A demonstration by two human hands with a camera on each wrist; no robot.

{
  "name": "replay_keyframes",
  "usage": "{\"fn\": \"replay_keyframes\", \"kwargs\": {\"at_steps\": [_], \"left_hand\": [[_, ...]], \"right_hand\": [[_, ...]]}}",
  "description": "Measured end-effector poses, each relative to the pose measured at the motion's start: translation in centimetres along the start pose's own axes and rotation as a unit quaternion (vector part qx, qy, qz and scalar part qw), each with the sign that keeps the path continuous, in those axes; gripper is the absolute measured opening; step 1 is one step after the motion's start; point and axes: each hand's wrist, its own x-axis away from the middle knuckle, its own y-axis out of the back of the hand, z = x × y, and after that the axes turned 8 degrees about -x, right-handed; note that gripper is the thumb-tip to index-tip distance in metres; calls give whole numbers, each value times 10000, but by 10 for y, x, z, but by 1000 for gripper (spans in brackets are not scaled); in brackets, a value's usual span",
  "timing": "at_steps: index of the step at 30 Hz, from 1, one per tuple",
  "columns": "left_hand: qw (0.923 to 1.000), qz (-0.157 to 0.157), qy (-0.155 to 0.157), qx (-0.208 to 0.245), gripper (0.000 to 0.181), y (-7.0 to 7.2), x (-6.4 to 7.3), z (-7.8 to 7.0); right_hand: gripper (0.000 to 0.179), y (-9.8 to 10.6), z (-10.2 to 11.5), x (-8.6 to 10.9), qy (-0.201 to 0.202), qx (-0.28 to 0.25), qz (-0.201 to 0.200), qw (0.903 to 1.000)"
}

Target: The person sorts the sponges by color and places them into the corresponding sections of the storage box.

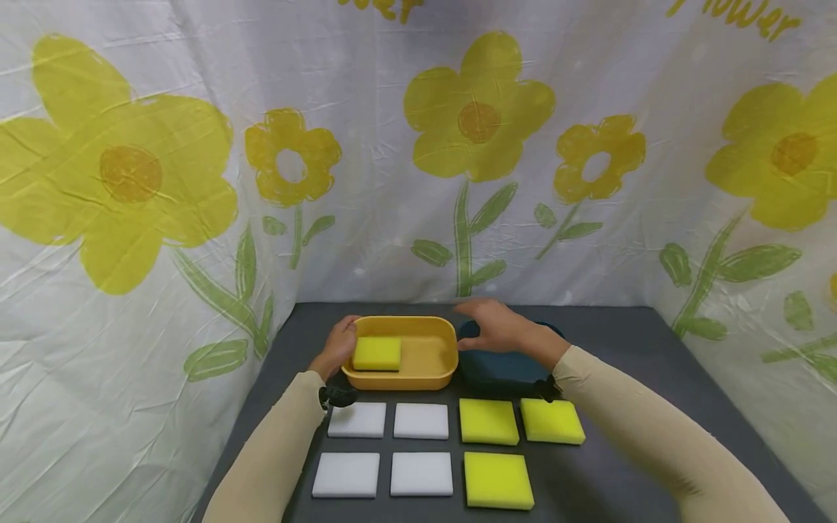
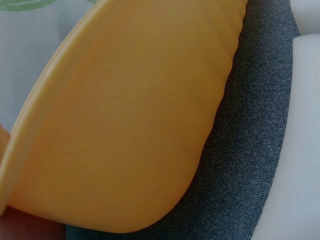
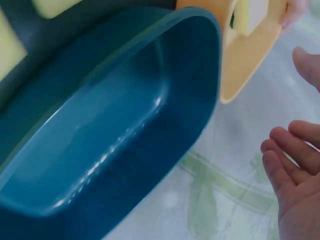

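My left hand (image 1: pixel 338 346) grips the left end of a yellow plastic basin (image 1: pixel 428 349), and its rounded side fills most of the left wrist view. Inside, toward the left, lies a yellow sponge (image 1: pixel 377 353). Over the dark blue basin (image 1: pixel 500 367), just right of the yellow one, hovers my right hand (image 1: pixel 495 327). Its fingers are spread and hold nothing, as the right wrist view also shows. That same view looks into the blue basin (image 3: pixel 100 135), where no sponge shows.
In front of the basins, several white sponges (image 1: pixel 356 420) lie in two rows on the left. Three yellow sponges (image 1: pixel 488 421) lie on the right. All rest on a dark grey cloth surface (image 1: pixel 608 349). A flower-printed curtain (image 1: pixel 366 247) stands behind and at both sides.
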Motion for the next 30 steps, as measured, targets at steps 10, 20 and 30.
{"fn": "replay_keyframes", "kwargs": {"at_steps": [10,20,30], "left_hand": [[10000,39,31,6,49,-1,2,-1],[10000,82,7,38,50,-1,3,-1],[10000,46,45,66,49,-1,2,-2]], "right_hand": [[76,7,-7,50,-148,32,46,9999],[76,-3,-7,104,-201,73,217,9995],[81,-16,0,146,-233,-427,347,9982]]}}
